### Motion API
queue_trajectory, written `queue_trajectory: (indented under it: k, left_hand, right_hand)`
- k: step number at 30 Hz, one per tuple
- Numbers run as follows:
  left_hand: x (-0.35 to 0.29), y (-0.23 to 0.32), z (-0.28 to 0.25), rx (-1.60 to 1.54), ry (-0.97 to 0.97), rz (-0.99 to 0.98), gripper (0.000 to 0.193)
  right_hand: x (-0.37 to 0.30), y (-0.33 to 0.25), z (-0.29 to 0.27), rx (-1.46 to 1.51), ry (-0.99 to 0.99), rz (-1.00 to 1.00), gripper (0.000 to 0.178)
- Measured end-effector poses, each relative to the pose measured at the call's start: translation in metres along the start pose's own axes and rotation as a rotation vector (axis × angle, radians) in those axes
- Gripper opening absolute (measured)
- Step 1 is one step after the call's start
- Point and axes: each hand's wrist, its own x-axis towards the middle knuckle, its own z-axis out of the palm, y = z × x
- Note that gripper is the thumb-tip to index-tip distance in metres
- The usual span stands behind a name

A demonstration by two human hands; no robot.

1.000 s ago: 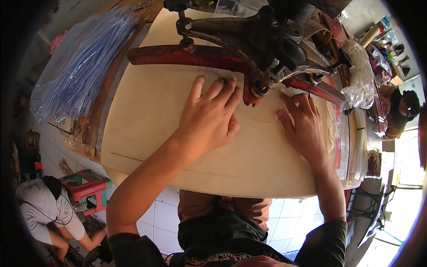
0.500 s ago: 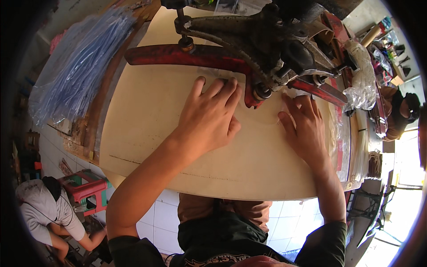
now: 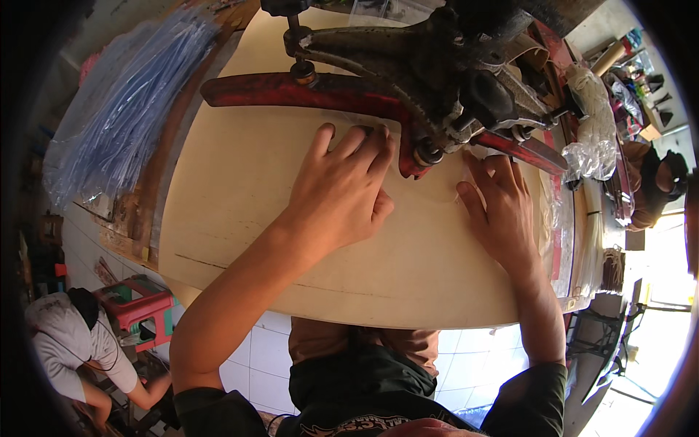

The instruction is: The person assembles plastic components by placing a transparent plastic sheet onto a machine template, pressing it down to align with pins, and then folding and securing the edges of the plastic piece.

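My left hand [image 3: 341, 186] lies palm down on a broad tan sheet-covered tabletop [image 3: 233, 189], its fingers spread and the tips close under the edge of a red bar [image 3: 284, 91]. Farther right, my right hand [image 3: 502, 211] rests with bent fingers and the thumb apart, just before a second red bar [image 3: 530, 153]. Both bars hang from a dark metal press-like machine [image 3: 378, 52] over the far side of the table. Faint, clear plastic film [image 3: 445, 191] seems to lie between my hands; its outline is hard to see. Some fingertips are in shadow.
A thick pile of clear bluish plastic sleeves [image 3: 135, 109] lies at the left. Crumpled clear plastic [image 3: 590, 156] sits at the right edge beside a bundle of pale strips [image 3: 591, 240]. At lower left a person [image 3: 80, 349] bends near a red-green stool [image 3: 142, 309].
Both hands stay almost in the same place beside the red bars. The whole view has shifted very slightly, and the person at lower left has moved a little.
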Motion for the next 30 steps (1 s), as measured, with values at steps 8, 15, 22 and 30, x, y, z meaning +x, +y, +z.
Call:
queue_trajectory:
  k: [8, 15, 22, 30]
  left_hand:
    - [-0.0006, -0.0006, 0.0004, -0.018, -0.013, -0.006, 0.060]
    - [-0.0009, -0.0023, 0.0030, 0.050, 0.063, 0.011, 0.048]
    - [0.0004, -0.0012, -0.0003, 0.005, -0.009, 0.008, 0.049]
    - [0.0042, -0.0035, 0.0009, 0.020, -0.013, 0.048, 0.053]
  right_hand:
    - [0.0005, -0.0002, -0.0008, 0.005, -0.008, 0.001, 0.040]
    - [-0.0005, -0.0015, 0.0008, -0.001, -0.003, 0.007, 0.040]
    - [-0.0021, -0.0033, 0.0032, -0.009, 0.049, 0.026, 0.040]
    - [-0.0037, -0.0005, 0.0040, -0.026, 0.064, 0.033, 0.040]
